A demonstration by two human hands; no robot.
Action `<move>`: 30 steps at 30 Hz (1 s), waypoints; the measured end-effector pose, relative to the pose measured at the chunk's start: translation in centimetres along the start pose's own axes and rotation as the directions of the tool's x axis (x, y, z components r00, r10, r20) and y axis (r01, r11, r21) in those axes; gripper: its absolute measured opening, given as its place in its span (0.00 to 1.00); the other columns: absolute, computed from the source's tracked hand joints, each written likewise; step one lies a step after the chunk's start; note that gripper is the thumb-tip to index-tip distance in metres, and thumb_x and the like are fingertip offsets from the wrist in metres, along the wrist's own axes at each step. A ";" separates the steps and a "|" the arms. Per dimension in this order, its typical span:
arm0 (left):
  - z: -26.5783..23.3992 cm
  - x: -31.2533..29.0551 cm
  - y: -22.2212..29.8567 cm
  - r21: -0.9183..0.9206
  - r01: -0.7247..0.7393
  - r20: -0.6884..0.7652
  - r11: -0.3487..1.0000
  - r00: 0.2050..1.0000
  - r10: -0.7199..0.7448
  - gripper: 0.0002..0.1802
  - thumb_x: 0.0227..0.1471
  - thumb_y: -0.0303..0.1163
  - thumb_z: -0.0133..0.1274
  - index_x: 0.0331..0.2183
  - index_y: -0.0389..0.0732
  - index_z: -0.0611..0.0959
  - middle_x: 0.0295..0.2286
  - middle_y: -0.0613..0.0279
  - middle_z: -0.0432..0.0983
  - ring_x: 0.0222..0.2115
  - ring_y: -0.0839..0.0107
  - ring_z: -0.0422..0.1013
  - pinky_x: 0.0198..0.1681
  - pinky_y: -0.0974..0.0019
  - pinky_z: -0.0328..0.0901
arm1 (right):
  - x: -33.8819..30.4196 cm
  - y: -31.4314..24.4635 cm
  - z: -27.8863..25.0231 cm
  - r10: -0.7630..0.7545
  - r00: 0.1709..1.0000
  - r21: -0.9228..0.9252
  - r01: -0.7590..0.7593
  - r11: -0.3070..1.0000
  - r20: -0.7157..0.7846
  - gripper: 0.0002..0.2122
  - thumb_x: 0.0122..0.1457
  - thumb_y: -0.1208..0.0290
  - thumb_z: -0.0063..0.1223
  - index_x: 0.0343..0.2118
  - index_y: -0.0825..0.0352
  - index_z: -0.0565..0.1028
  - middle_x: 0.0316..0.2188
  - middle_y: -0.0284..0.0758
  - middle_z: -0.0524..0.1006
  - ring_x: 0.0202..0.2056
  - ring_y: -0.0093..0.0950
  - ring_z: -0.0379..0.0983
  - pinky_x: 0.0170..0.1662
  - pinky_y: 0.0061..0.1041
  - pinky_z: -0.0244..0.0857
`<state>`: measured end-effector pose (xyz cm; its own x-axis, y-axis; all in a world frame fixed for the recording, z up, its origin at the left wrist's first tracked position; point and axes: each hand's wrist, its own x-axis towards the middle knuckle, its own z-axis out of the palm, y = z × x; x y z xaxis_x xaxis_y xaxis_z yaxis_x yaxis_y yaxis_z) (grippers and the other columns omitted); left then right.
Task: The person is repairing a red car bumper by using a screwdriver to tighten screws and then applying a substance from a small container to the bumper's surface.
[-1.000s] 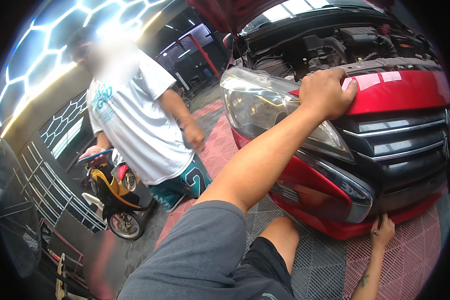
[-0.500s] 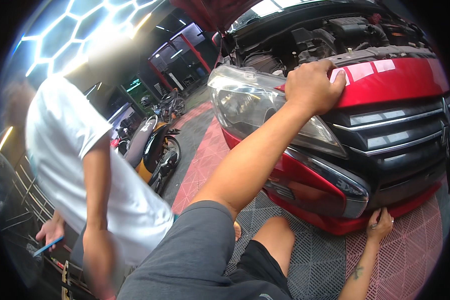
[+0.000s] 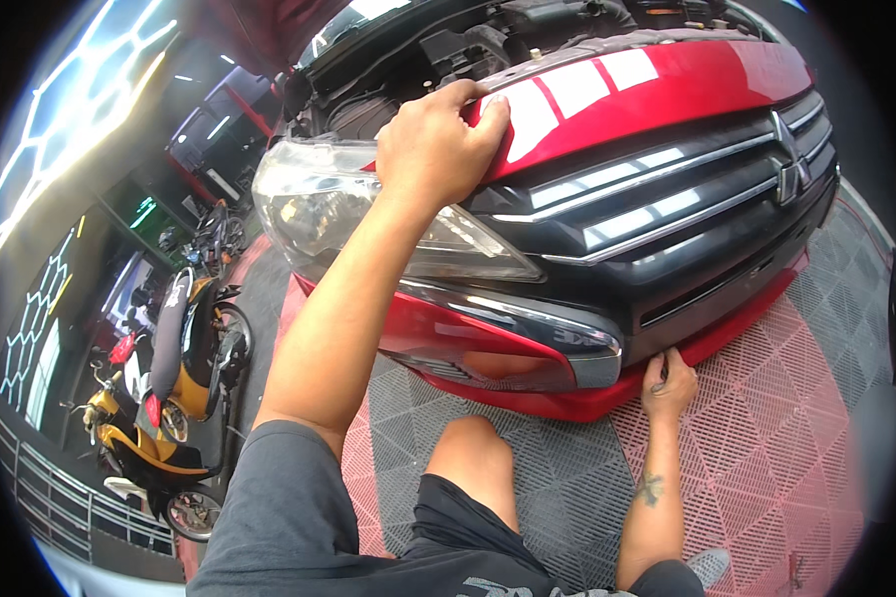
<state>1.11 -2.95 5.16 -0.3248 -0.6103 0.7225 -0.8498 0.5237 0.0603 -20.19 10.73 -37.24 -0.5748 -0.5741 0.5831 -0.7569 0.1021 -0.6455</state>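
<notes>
My left hand (image 3: 431, 149) grips the top edge of the red front bumper (image 3: 737, 85), its fingers curled over beside the engine bay and its thumb on the painted face. Just left of that wrist is the clear headlight (image 3: 319, 214). Low down, my right hand (image 3: 670, 386) is closed at the bumper's bottom lip, below the black grille (image 3: 627, 234) with chrome bars. Its fingertips are pressed together at the black lower edge, and whatever they pinch is too small to make out. A chrome corner trim (image 3: 599, 372) lies left of it.
The engine bay (image 3: 478, 50) is exposed above the bumper. Grey and red grid tiles (image 3: 558, 478) cover the floor around my knee (image 3: 473, 453). Parked motorbikes (image 3: 174, 368) stand at the left by a metal railing (image 3: 60, 497).
My view has swung right, so the car sits further left and more grille shows. The person in white has left the view. Both hands keep their places on the bumper.
</notes>
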 end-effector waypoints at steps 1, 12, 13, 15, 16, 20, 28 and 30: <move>0.0 0.0 0.2 0.002 0.003 0.008 1.000 1.000 -0.003 0.27 0.59 0.58 0.55 0.47 0.51 0.91 0.40 0.46 0.87 0.45 0.45 0.82 0.50 0.50 0.74 | 0.2 0.2 -0.2 0.006 1.000 -0.028 -0.005 1.000 0.027 0.05 0.58 0.70 0.61 0.33 0.64 0.81 0.20 0.44 0.78 0.26 0.50 0.76 0.36 0.48 0.68; -1.1 0.0 -0.1 -0.031 -0.064 0.031 0.997 0.997 0.065 0.25 0.60 0.56 0.55 0.49 0.50 0.90 0.42 0.53 0.87 0.45 0.51 0.82 0.49 0.50 0.73 | 0.9 2.0 -6.1 -0.330 0.928 -0.015 0.337 0.941 0.173 0.09 0.59 0.70 0.68 0.41 0.63 0.83 0.32 0.35 0.83 0.37 0.38 0.75 0.50 0.42 0.63; -1.3 0.0 -0.1 -0.037 -0.064 0.031 0.997 0.997 0.065 0.25 0.60 0.55 0.55 0.49 0.50 0.90 0.41 0.54 0.87 0.44 0.51 0.82 0.48 0.50 0.73 | 0.8 2.3 -6.7 -0.348 0.919 -0.015 0.357 0.934 0.184 0.10 0.59 0.69 0.68 0.42 0.63 0.83 0.33 0.34 0.84 0.37 0.38 0.75 0.51 0.42 0.63; -1.2 0.2 -0.2 -0.046 -0.073 0.019 0.996 0.997 0.074 0.23 0.61 0.54 0.56 0.48 0.52 0.90 0.39 0.55 0.87 0.43 0.52 0.82 0.48 0.50 0.73 | 1.1 3.1 -8.7 -0.377 0.896 -0.025 0.394 0.919 0.236 0.12 0.60 0.67 0.68 0.46 0.62 0.83 0.34 0.33 0.84 0.39 0.37 0.76 0.52 0.41 0.63; -1.4 0.2 -0.3 -0.057 -0.073 0.019 0.996 0.997 0.074 0.22 0.61 0.55 0.56 0.48 0.53 0.90 0.40 0.55 0.87 0.43 0.52 0.82 0.47 0.49 0.73 | 1.2 3.5 -10.1 -0.388 0.869 -0.062 0.425 0.903 0.307 0.12 0.61 0.67 0.67 0.47 0.62 0.83 0.34 0.32 0.84 0.39 0.37 0.76 0.53 0.42 0.63; -1.5 0.2 -0.7 -0.056 -0.040 0.049 0.998 0.998 0.042 0.24 0.62 0.57 0.55 0.49 0.55 0.90 0.43 0.52 0.87 0.46 0.49 0.82 0.49 0.49 0.73 | 1.5 4.8 -18.1 -0.271 0.659 -0.156 0.513 0.844 0.701 0.12 0.62 0.66 0.62 0.48 0.58 0.84 0.36 0.34 0.85 0.45 0.37 0.78 0.57 0.46 0.65; 0.8 0.3 -0.5 -0.027 -0.027 0.137 0.999 0.990 0.030 0.32 0.63 0.66 0.48 0.57 0.60 0.85 0.52 0.58 0.85 0.54 0.48 0.79 0.55 0.51 0.71 | -3.6 -0.3 -35.0 0.478 0.288 -0.533 0.152 0.832 0.829 0.20 0.57 0.74 0.56 0.53 0.60 0.83 0.44 0.49 0.85 0.48 0.49 0.83 0.51 0.47 0.75; -0.5 1.1 -3.2 -0.105 -0.025 0.121 0.994 0.992 0.038 0.35 0.60 0.70 0.49 0.58 0.60 0.85 0.52 0.54 0.85 0.55 0.51 0.79 0.57 0.55 0.69 | -4.8 0.1 -36.5 0.530 0.359 -0.579 0.038 0.814 0.768 0.20 0.58 0.75 0.55 0.54 0.61 0.83 0.46 0.50 0.85 0.49 0.49 0.82 0.53 0.47 0.74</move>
<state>3.66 -5.03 6.10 -0.4044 -0.6573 0.6359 -0.7930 0.5984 0.1142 -28.82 43.12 -22.11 -0.3684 -0.7760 -0.5119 -0.8181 0.5322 -0.2179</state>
